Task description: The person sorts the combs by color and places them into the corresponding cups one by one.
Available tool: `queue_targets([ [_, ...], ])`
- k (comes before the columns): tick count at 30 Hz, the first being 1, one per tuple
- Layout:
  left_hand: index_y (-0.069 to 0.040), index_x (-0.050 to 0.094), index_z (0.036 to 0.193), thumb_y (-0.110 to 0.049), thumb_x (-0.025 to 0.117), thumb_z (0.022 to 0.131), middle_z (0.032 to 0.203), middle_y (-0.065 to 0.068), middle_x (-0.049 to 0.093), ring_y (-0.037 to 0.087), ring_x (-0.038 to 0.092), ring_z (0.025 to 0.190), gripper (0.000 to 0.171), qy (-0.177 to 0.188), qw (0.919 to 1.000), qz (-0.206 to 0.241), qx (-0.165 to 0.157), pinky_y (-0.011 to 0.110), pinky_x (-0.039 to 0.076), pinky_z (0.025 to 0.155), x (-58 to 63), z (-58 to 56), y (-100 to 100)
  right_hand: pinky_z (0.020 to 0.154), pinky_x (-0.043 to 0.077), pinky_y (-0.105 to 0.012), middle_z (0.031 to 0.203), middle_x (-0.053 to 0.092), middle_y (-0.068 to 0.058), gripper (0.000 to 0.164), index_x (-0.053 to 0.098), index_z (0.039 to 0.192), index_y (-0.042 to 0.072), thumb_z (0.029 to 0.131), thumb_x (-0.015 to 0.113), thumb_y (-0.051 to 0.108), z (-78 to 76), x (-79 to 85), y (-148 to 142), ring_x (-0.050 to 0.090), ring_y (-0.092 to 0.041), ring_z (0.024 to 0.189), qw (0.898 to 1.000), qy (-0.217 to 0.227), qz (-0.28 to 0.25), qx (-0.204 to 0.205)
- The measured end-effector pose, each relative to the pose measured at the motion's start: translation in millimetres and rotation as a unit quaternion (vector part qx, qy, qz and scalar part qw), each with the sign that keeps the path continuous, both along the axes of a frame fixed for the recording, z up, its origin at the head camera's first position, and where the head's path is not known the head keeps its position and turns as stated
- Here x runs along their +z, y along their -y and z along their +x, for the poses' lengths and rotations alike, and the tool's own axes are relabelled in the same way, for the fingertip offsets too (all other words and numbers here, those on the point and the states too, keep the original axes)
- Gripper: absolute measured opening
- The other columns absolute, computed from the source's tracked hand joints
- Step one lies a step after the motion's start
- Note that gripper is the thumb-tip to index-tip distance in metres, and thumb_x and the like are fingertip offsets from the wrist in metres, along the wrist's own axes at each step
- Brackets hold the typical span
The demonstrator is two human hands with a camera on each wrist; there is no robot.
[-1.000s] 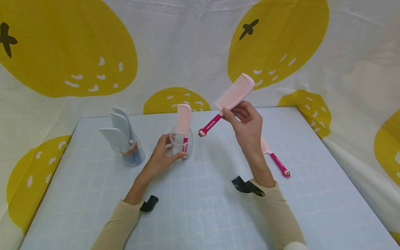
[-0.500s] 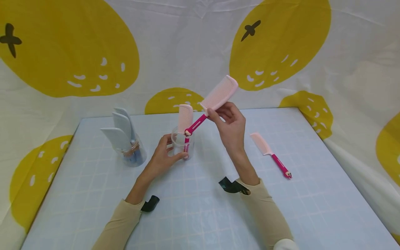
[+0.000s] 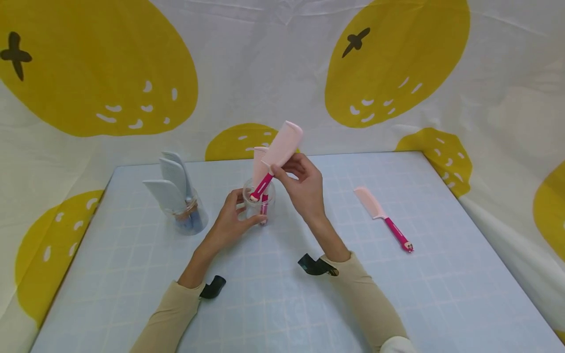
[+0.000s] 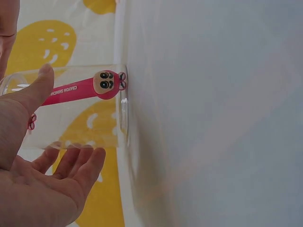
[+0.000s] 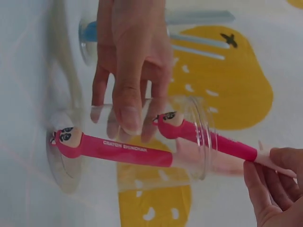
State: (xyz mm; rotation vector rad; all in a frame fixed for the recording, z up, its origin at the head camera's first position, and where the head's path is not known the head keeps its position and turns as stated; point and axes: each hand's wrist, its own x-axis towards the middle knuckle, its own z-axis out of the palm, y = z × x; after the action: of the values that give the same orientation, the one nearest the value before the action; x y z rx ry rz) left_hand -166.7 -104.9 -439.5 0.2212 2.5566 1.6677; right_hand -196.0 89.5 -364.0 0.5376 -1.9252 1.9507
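Observation:
My left hand [image 3: 229, 220] grips a clear jar [image 5: 104, 175] that stands on the table, fingers on one side and thumb on the other. Inside it leans a pink comb [image 5: 128, 150] with a magenta handle and a cartoon-head end, which is down at the jar's bottom. My right hand [image 3: 304, 184] pinches a second pink comb [image 3: 283, 143] by its neck, teeth part up. That comb's magenta handle [image 5: 208, 137] slants down through the jar's mouth, its cartoon head inside the upper part of the jar. A third pink comb [image 3: 370, 202] lies flat on the table to the right.
To the left stands another clear jar [image 3: 191, 225] with a brown band, holding several pale blue combs [image 3: 169, 181]. The table [image 3: 265, 304] has a light blue checked cover. Behind it hangs a white cloth [image 3: 260, 63] with yellow fruit shapes.
My right hand has moved left with its comb, turned it more upright and lowered the handle end into the jar's mouth. My left hand has stayed on the jar.

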Motion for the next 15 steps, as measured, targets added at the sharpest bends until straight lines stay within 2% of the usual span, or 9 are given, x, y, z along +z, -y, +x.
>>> queue_targets([
  [8,-0.011,0.031,0.150,-0.028,0.087,0.085,0.150,0.012,0.039,0.033,0.040,0.140,0.087,0.002,1.0000,-0.008,0.004,0.052,0.041,0.114,1.3,0.7,1,0.087,0.061,-0.032,0.112,0.069,-0.014,0.033,0.066,0.122,-0.001,0.092,0.078,0.008,0.6,-8.1,10,0.069,-0.025,0.102,0.999,0.011,0.044,0.008],
  [15,-0.010,0.031,0.150,-0.028,0.086,0.086,0.150,0.013,0.039,0.033,0.040,0.140,0.087,-0.004,1.0000,-0.001,-0.005,0.054,0.040,0.115,1.8,1.0,1,0.088,0.060,-0.030,0.112,0.071,-0.012,0.030,0.067,0.121,-0.001,0.094,0.076,0.009,0.8,-15.3,17,0.069,-0.022,0.103,0.996,0.024,0.081,0.018],
])
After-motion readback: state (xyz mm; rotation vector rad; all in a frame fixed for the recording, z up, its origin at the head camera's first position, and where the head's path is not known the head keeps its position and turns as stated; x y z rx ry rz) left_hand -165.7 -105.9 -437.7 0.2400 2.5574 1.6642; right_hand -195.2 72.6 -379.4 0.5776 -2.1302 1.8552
